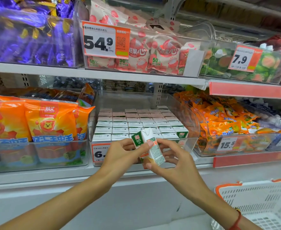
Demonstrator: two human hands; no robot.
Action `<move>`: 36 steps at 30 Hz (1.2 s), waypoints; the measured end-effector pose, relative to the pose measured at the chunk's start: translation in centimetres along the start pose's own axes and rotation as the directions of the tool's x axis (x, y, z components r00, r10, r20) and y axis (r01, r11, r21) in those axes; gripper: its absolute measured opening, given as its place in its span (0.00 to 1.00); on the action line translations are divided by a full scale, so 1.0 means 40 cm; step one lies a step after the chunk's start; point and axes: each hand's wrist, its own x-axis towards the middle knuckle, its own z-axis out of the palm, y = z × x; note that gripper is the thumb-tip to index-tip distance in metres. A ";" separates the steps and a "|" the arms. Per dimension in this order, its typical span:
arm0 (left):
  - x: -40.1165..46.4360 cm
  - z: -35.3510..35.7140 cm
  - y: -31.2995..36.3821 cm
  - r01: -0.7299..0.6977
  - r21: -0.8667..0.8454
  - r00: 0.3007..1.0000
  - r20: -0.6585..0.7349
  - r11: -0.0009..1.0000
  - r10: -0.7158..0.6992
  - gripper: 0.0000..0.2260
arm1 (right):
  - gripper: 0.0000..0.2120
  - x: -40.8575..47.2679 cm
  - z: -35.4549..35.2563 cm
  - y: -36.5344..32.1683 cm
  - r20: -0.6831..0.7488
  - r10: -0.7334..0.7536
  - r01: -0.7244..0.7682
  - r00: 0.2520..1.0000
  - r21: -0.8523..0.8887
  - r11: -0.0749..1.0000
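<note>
Head view: I see both hands meeting on one small white-and-green juice carton (151,147), held in the air just in front of the clear bin (188,143) on the lower shelf (36,176). My left hand (121,155) grips the carton's upper part, the thumb pressed across its printed face with fingers curled behind. My right hand (176,163) pinches the lower end, thumb under the bottom corner and fingers bent round the far side. The carton is tilted, its folded top leaning left and away from me. Behind it the bin holds neat rows of matching cartons (136,123), tops up, and a price tag (99,153) on the bin's front is partly hidden by my left hand. Left of the bin stand orange sausage packs (50,120); to its right lies a heap of orange sweets (222,120). A white basket (261,201) with an orange rim sits at lower right, near my right forearm, which wears a red cord (236,219) at the wrist.
</note>
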 end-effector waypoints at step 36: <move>0.002 -0.019 0.020 0.048 -0.113 0.996 0.081 0.992 -0.039 0.03 | 0.21 0.026 -0.034 -0.035 0.147 0.309 -0.335 0.940 0.217 0.917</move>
